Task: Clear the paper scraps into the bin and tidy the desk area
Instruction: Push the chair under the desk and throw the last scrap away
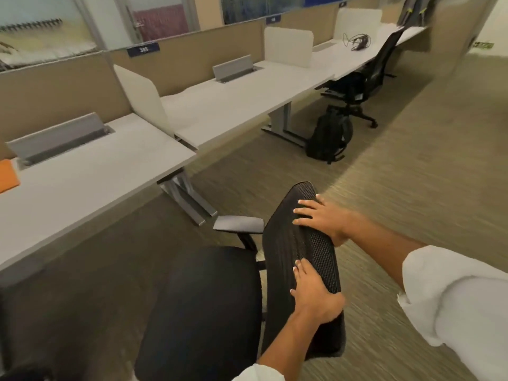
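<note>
Carpeted office floor (384, 174) runs beside a long row of pale worktops (82, 182) split by beige partitions (55, 89). Nearest the camera stands a black office chair (203, 303), its mesh backrest (299, 259) turned toward the person. A second black chair (365, 75) sits at the far worktop, with a black backpack (330, 136) on the floor just beside it. An orange item (8, 176) lies at the left edge of the near worktop. The right hand (321, 215) grips the backrest's top edge, fingers over the mesh; the left hand (313, 292) grips the same edge lower down.
</note>
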